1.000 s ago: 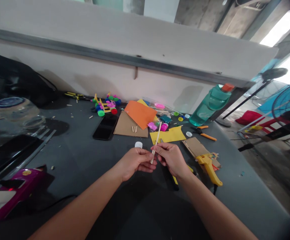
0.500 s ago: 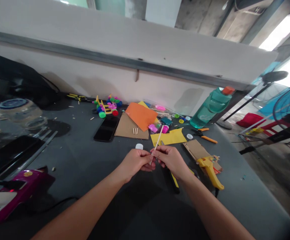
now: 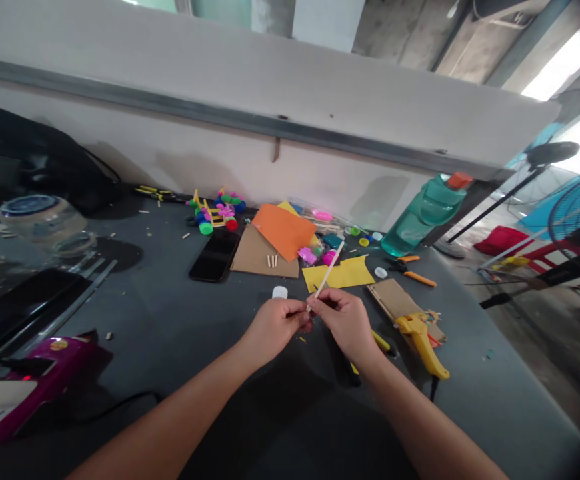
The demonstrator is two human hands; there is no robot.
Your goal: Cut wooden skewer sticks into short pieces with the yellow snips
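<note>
A thin pale wooden stick (image 3: 329, 272) slants up to the right between my two hands. My left hand (image 3: 279, 328) pinches its lower end, the fingers closed. Right beside it, my right hand (image 3: 343, 320) grips the stick a little higher, thumb against it. Under my right wrist lies a black and yellow tool (image 3: 353, 373), mostly covered by the hand. A white bottle cap (image 3: 280, 293) sits just behind my left hand. Beyond the fingers are yellow paper (image 3: 345, 273) and a cardboard piece (image 3: 255, 257) with several short stick bits (image 3: 273, 261) on it.
On the right lie a yellow glue gun (image 3: 423, 347), cardboard (image 3: 393, 297) and orange-handled pliers (image 3: 415, 272). A green bottle (image 3: 423, 217) stands at the back. Leftward are a phone (image 3: 213, 257), small wheeled toys (image 3: 213, 217), a jar (image 3: 45, 223) and a magenta power strip (image 3: 45, 373).
The stick has tilted further right, its upper end moving right and slightly up. My hands stay close together, the right one shifted slightly.
</note>
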